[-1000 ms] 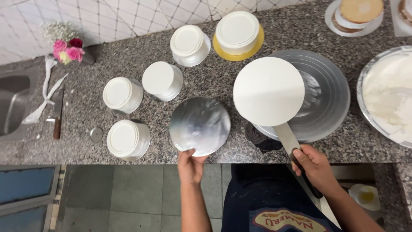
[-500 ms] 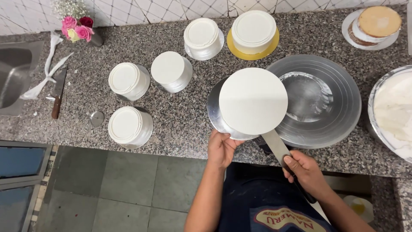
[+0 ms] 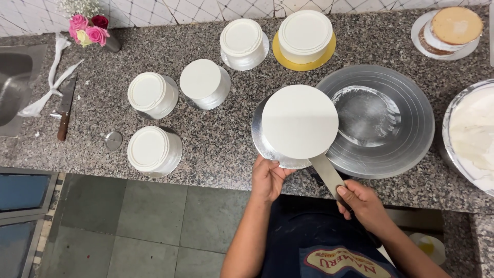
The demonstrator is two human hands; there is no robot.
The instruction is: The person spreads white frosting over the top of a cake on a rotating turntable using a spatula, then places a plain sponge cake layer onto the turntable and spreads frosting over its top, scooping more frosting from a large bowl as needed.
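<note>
At frame centre, the white cake (image 3: 299, 121) rode a lifter (image 3: 328, 175) above a silver board (image 3: 267, 149). The right hand (image 3: 363, 203) gripped the lifter's handle; left hand (image 3: 268, 177) fingers pinched the board's edge, steadying it on the surface (image 3: 216, 139) beside the turntable (image 3: 391, 121).

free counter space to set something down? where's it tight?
Bare granite between the knife and the left white cakes; another patch between the front-left cake and the silver board. Crowded on the right: turntable, cream bowl, layered cake plate.
</note>
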